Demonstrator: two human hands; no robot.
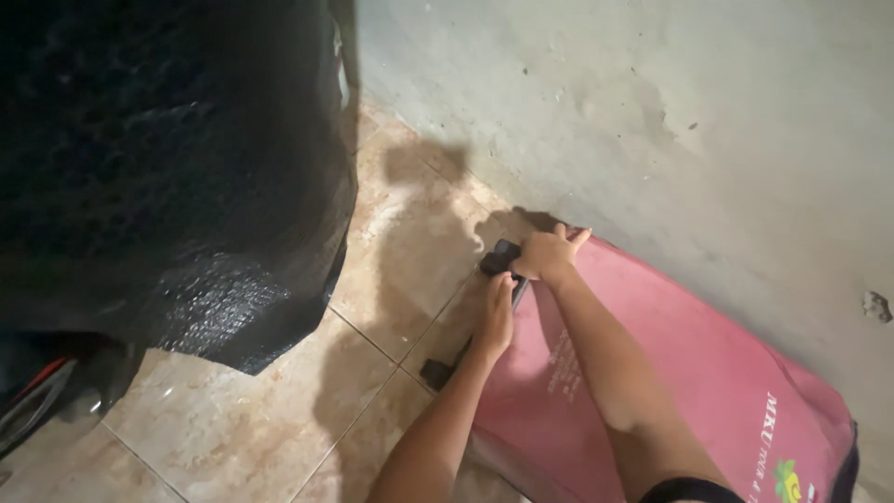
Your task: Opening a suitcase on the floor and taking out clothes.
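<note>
Pink fabric bag [670,363] lies at lower right of the frame, on the tiled floor [279,419] against the grey wall [652,112]. Both hands work its black strap [503,256]: right hand [548,253] with fingers closed on it, left hand [496,312] pressing the bag's edge just below, grip unclear. Judged from this, the strap is being handled, which calls for a firm hold.

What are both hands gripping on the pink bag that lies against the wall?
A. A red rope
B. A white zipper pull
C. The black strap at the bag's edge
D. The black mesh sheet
C. The left hand and the right hand both close on the black strap running along the edge of the pink bag.
</note>
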